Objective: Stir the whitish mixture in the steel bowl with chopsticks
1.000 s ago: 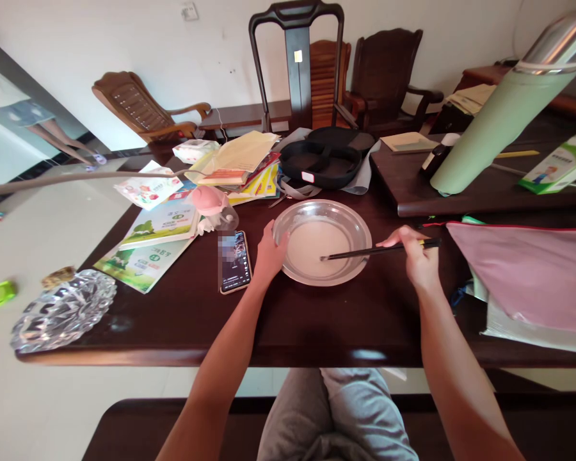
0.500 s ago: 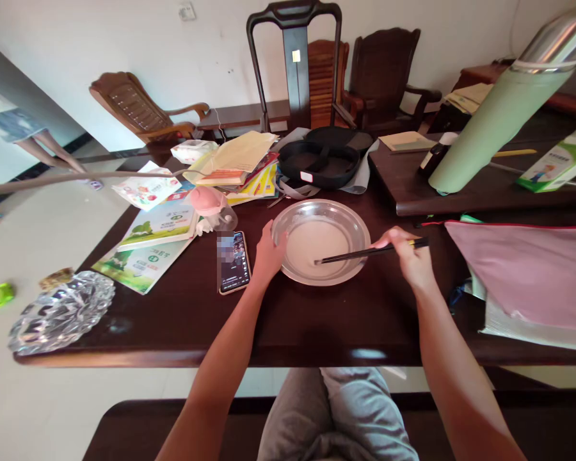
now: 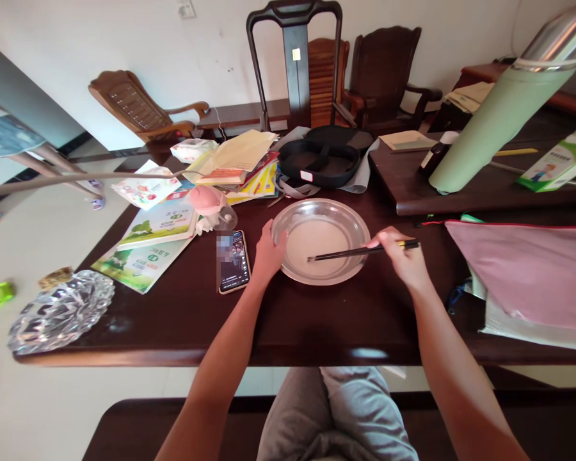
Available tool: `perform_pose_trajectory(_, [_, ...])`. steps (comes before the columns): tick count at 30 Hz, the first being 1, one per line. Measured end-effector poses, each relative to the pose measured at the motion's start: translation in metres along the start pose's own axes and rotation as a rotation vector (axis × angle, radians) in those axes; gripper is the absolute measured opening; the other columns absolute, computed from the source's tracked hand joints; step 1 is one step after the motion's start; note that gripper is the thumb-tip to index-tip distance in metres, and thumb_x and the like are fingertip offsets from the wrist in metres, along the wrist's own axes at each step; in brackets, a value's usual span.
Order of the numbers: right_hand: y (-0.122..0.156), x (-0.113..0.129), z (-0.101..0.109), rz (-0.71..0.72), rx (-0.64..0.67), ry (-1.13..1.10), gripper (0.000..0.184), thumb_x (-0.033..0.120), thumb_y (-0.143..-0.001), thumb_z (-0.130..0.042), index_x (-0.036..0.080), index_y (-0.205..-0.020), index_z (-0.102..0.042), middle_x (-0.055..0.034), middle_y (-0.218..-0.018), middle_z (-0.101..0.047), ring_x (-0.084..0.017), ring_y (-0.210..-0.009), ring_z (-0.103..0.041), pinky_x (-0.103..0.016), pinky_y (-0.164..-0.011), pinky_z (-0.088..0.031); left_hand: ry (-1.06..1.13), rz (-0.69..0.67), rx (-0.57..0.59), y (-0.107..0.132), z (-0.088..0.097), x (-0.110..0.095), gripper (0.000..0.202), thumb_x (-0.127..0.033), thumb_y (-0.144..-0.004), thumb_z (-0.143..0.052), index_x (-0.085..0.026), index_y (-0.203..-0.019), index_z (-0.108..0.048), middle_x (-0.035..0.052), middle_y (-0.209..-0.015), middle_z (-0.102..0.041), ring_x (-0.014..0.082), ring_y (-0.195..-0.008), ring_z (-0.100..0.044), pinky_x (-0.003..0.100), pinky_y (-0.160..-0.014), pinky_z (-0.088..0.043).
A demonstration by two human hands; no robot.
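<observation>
A round metal basin [image 3: 325, 280] stands on the dark wooden table [image 3: 173, 326], with a pale, milky liquid [image 3: 326, 237] in its bottom. My left hand [image 3: 270, 251] grips the basin's left rim, thumb over the edge. Dark chopsticks [image 3: 345, 252] with a gold band near the top are pinched in my right hand [image 3: 400, 250], at the basin's right side. They slant leftward over the rim, and their tips dip into the liquid. Just left of my left hand lies a phone [image 3: 233, 261] with its screen lit.
Beside the phone are a pink-lidded cup [image 3: 208, 202] and booklets [image 3: 158, 224]. A glass dish [image 3: 64, 310] sits at the left corner. Behind the basin is a black case [image 3: 319, 160]. A green thermos [image 3: 502, 121] and pink pouch [image 3: 523, 269] are at right. Someone's legs [image 3: 52, 163] show far left.
My right hand and the chopsticks have shifted slightly left, the tips moving left through the liquid. My left hand stays on the rim. The person at far left has moved a little right.
</observation>
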State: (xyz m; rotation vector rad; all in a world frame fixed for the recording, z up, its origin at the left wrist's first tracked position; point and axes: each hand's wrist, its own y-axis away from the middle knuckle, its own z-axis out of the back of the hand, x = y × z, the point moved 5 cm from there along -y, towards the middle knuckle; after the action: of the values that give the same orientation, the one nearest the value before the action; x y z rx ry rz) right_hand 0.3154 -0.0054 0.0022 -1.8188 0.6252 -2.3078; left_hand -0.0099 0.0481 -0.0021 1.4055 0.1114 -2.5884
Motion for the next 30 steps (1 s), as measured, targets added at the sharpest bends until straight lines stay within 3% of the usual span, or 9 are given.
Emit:
perform_pose_trajectory(3, [-0.001, 0.003, -0.010, 0.030, 0.078, 0.071, 0.067, 0.092, -0.096, -0.071, 0.030, -0.079, -0.087, -0.0088, -0.091, -0.090, -0.032, -0.094, -0.083, -0.050, -0.095, -0.063, -0.003, -0.009, 0.005, 0.001, 0.001, -0.002, 0.070, -0.031, -0.105, -0.072, -0.010, -0.170, -0.059, 0.0236, -0.170, -0.070, 0.0382, -0.149, -0.074, 0.053, -0.133, -0.052])
perform_pose_trajectory(9, [-0.001, -0.003, 0.015, 0.014, -0.174, 0.036, 0.069, 0.091, -0.098, -0.070, 0.029, -0.070, -0.080, -0.0065, -0.076, -0.083, -0.029, -0.079, -0.078, -0.049, -0.087, -0.062, 0.019, -0.019, -0.007, -0.001, 0.001, 0.003, 0.067, -0.031, -0.103, -0.074, -0.015, -0.167, -0.062, 0.0214, -0.167, -0.073, 0.0388, -0.149, -0.074, 0.054, -0.132, -0.053])
perform_pose_trajectory(11, [0.000, -0.003, 0.013, -0.009, -0.128, 0.000, 0.069, 0.091, -0.098, -0.070, 0.029, -0.069, -0.079, -0.0063, -0.074, -0.082, -0.029, -0.077, -0.079, -0.048, -0.087, -0.061, 0.028, -0.027, -0.008, -0.002, 0.000, 0.003, 0.067, -0.032, -0.103, -0.075, -0.016, -0.166, -0.063, 0.0207, -0.167, -0.073, 0.0388, -0.149, -0.075, 0.054, -0.132, -0.054])
perform_pose_trajectory(15, [0.000, 0.001, -0.007, -0.004, 0.095, 0.038, 0.068, 0.093, -0.095, -0.072, 0.030, -0.076, -0.086, -0.0081, -0.086, -0.088, -0.032, -0.092, -0.083, -0.049, -0.095, -0.061, 0.017, -0.013, -0.009, -0.001, 0.000, 0.003, 0.067, -0.031, -0.103, -0.074, -0.015, -0.167, -0.063, 0.0212, -0.167, -0.072, 0.0387, -0.154, -0.071, 0.053, -0.135, -0.051])
perform_pose_trajectory(17, [-0.001, 0.002, -0.009, 0.021, 0.088, 0.072, 0.067, 0.094, -0.095, -0.072, 0.031, -0.080, -0.088, -0.0088, -0.091, -0.090, -0.032, -0.096, -0.082, -0.050, -0.096, -0.060, 0.015, -0.013, -0.016, 0.000, 0.000, 0.002, 0.066, -0.030, -0.103, -0.074, -0.014, -0.166, -0.063, 0.0212, -0.167, -0.073, 0.0386, -0.156, -0.070, 0.052, -0.135, -0.051])
perform_pose_trajectory(22, [-0.001, -0.003, 0.014, -0.007, -0.143, 0.010, 0.068, 0.092, -0.096, -0.072, 0.030, -0.072, -0.085, -0.0071, -0.077, -0.084, -0.030, -0.080, -0.077, -0.048, -0.087, -0.059, 0.005, -0.006, -0.005, 0.000, 0.000, 0.001, 0.067, -0.032, -0.104, -0.074, -0.016, -0.168, -0.062, 0.0219, -0.165, -0.074, 0.0379, -0.140, -0.080, 0.055, -0.131, -0.055])
perform_pose_trajectory(25, [0.000, -0.003, 0.008, -0.029, -0.052, -0.024, 0.069, 0.092, -0.096, -0.073, 0.029, -0.069, -0.083, -0.0074, -0.077, -0.085, -0.030, -0.080, -0.080, -0.049, -0.088, -0.060, -0.007, 0.000, -0.002, 0.000, 0.001, 0.001, 0.069, -0.032, -0.104, -0.074, -0.013, -0.169, -0.060, 0.0231, -0.167, -0.072, 0.0379, -0.143, -0.078, 0.053, -0.131, -0.054])
perform_pose_trajectory(28, [0.000, 0.002, -0.006, 0.008, 0.078, 0.040, 0.067, 0.092, -0.096, -0.073, 0.029, -0.078, -0.088, -0.0091, -0.089, -0.090, -0.032, -0.091, -0.083, -0.051, -0.096, -0.060, 0.000, -0.013, -0.005, 0.001, 0.000, 0.000, 0.069, -0.031, -0.104, -0.073, -0.012, -0.170, -0.060, 0.0223, -0.168, -0.072, 0.0381, -0.153, -0.072, 0.052, -0.134, -0.052])
perform_pose_trajectory(30, [-0.001, 0.003, -0.007, 0.047, 0.066, 0.080, 0.065, 0.090, -0.097, -0.072, 0.030, -0.083, -0.090, -0.0097, -0.092, -0.090, -0.033, -0.095, -0.083, -0.052, -0.097, -0.061, 0.009, -0.005, 0.000, 0.001, -0.001, -0.001, 0.070, -0.031, -0.104, -0.073, -0.012, -0.170, -0.060, 0.0221, -0.167, -0.073, 0.0381, -0.155, -0.071, 0.051, -0.135, -0.051])
